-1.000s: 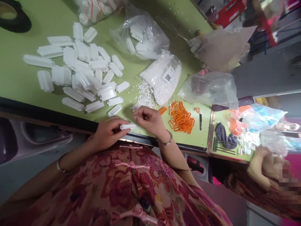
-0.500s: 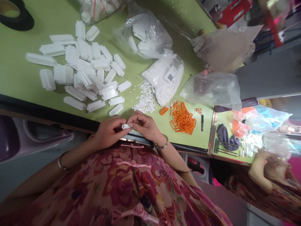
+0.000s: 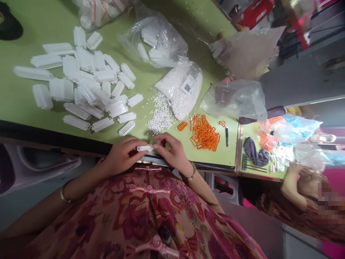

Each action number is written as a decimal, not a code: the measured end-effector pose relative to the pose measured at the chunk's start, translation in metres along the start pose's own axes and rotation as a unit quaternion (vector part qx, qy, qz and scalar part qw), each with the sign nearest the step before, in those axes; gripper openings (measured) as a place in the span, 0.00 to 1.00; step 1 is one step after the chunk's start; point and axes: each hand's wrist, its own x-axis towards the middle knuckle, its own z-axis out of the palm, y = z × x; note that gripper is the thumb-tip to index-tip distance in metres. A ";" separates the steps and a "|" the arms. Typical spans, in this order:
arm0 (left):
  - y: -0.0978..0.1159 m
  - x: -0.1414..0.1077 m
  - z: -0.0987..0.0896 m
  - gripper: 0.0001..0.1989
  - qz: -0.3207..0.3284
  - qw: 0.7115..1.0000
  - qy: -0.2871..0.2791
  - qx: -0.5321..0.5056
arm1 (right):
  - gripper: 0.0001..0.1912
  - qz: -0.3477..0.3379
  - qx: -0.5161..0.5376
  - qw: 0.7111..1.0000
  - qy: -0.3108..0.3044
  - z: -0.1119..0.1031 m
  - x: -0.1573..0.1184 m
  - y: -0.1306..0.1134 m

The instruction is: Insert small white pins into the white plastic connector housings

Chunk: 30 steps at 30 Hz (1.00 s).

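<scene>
My left hand (image 3: pixel 124 154) is closed round a small white plastic case (image 3: pixel 145 148), held level just off the front edge of the table. At the case's right end, the fingers of my right hand (image 3: pixel 170 150) are bent together; whatever they may pinch is too small to make out. Just beyond my hands lies a white case with rows of holes (image 3: pixel 127 128). A heap of tiny white pegs (image 3: pixel 161 117) spills from a clear bag (image 3: pixel 180 88) with a printed label. Right of it sit orange plastic frames (image 3: pixel 205 132) in a pile.
Many white cases (image 3: pixel 88 77) are heaped at the left. Clear bags (image 3: pixel 159 39) stand behind, one holding more cases. A black pen-like tool (image 3: pixel 226 136) lies near the table's right end. At the adjoining table, a co-worker's arm (image 3: pixel 293 187) rests beside a dark cloth (image 3: pixel 254 151).
My right fingers have slid toward the case's right end, leaving more of the case showing. The whole view has shifted, so the table's contents appear farther left.
</scene>
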 end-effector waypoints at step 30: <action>0.008 0.005 0.000 0.13 -0.087 0.993 0.025 -0.080 | 0.09 -0.108 -0.003 0.994 -0.015 0.010 0.018 -0.020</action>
